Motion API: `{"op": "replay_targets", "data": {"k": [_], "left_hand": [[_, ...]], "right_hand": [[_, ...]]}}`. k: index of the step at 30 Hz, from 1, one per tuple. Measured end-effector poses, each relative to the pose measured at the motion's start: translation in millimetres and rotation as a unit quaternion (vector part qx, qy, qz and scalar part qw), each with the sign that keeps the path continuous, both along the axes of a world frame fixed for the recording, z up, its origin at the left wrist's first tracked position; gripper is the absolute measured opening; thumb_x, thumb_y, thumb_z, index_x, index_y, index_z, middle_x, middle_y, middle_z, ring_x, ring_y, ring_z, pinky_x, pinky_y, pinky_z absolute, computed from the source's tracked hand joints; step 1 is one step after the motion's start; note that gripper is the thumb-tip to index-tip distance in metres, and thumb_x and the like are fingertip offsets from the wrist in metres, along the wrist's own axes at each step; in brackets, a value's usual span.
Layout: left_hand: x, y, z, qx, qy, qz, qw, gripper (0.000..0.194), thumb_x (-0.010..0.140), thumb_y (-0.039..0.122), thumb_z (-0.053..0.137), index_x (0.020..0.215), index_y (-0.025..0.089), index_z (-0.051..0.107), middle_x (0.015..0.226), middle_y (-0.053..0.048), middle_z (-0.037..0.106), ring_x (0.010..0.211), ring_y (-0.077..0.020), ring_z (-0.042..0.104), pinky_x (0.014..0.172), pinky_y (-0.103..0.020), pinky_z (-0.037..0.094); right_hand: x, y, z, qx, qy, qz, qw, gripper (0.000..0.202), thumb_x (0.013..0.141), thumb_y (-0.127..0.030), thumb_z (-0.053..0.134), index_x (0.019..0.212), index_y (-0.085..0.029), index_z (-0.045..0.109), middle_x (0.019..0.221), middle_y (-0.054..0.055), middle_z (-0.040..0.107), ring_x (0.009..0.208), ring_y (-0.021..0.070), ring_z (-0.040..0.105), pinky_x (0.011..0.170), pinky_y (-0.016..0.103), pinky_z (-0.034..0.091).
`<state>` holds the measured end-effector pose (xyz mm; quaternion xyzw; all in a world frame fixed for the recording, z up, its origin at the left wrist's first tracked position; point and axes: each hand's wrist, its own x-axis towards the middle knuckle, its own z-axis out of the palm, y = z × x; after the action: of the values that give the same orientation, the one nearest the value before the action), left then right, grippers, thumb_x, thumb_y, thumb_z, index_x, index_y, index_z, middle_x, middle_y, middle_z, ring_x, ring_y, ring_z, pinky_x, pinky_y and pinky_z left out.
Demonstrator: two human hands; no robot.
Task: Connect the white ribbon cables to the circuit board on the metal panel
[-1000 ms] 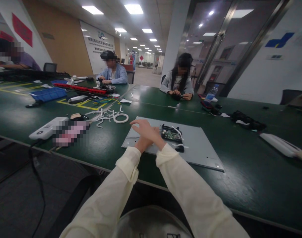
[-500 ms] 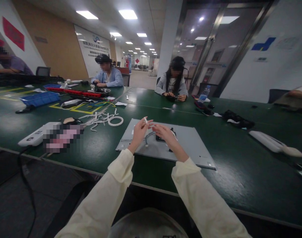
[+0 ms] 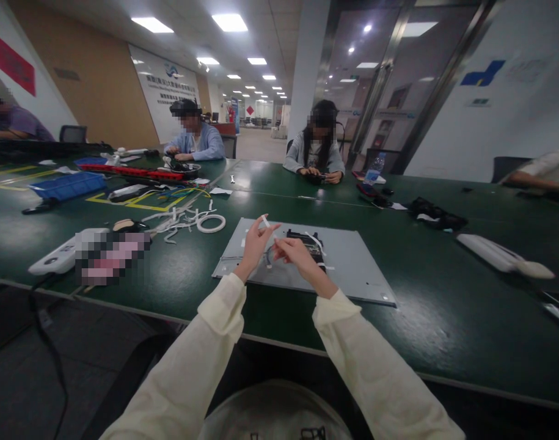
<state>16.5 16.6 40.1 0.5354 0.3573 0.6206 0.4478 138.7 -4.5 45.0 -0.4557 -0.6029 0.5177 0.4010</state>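
Observation:
A short strip of white tape [image 3: 266,222] sits at the raised index finger of my left hand [image 3: 255,244], whose thumb points to the right. My right hand [image 3: 295,253] is closed in a pinch close beside it; what lies between those fingertips is too small to make out. Just below the fingertips is a thin grey-blue cable [image 3: 267,258] with a pale connector end. Both hands are over a flat grey panel [image 3: 352,269]. On this panel, partly behind my right hand, a black component [image 3: 311,243] lies with white tape strips across it.
Left of the panel lie a white tape ring [image 3: 211,223] and loose white strips [image 3: 181,221]. Farther left are a white power strip [image 3: 62,252] and a blue tray [image 3: 68,186]. A long white object [image 3: 487,252] lies at right. Two people [image 3: 194,137] sit across the table.
My right hand has drawn back a little and closed to a pinch, uncovering more of the black component and its tape strips. The white strip at my left index finger now sticks out straighter.

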Motion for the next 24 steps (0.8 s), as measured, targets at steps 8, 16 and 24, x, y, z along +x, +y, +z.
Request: {"op": "replay_targets", "data": {"k": [8,16,24], "left_hand": [[-6.2,8.3,-3.1,0.024,-0.046,0.05,0.997,0.053,0.082,0.033,0.051,0.129,0.027,0.027,0.137,-0.009,0.04,0.103,-0.0154,0.058,0.087,-0.031,0.043],[-23.5,17.8,-6.5,-0.104,-0.048,-0.015,0.993,0.06,0.081,0.06,0.035,0.121,0.016,0.041,0.118,-0.015,0.057,0.094,-0.0191,0.062,0.072,-0.028,0.049],[-6.9,3.3,0.3,-0.096,-0.081,-0.098,0.987,0.047,0.075,0.055,0.052,0.088,0.011,0.064,0.086,-0.014,0.069,0.083,-0.0224,0.065,0.075,-0.033,0.05]], "right_hand": [[-10.7,-9.6,3.8,0.035,0.053,-0.029,0.998,0.033,0.075,-0.046,0.049,0.062,-0.016,0.053,0.048,-0.001,0.055,0.045,0.0087,0.054,0.041,0.016,0.031],[0.6,-16.4,8.8,0.134,0.037,-0.056,0.989,0.031,0.079,-0.043,0.045,0.067,-0.017,0.056,0.05,-0.001,0.054,0.047,0.0097,0.052,0.043,0.019,0.035],[-2.4,-8.5,-6.9,0.151,-0.077,-0.036,0.985,0.033,0.081,-0.038,0.046,0.061,-0.016,0.061,0.05,0.0,0.058,0.046,0.01,0.054,0.046,0.019,0.039]]}}
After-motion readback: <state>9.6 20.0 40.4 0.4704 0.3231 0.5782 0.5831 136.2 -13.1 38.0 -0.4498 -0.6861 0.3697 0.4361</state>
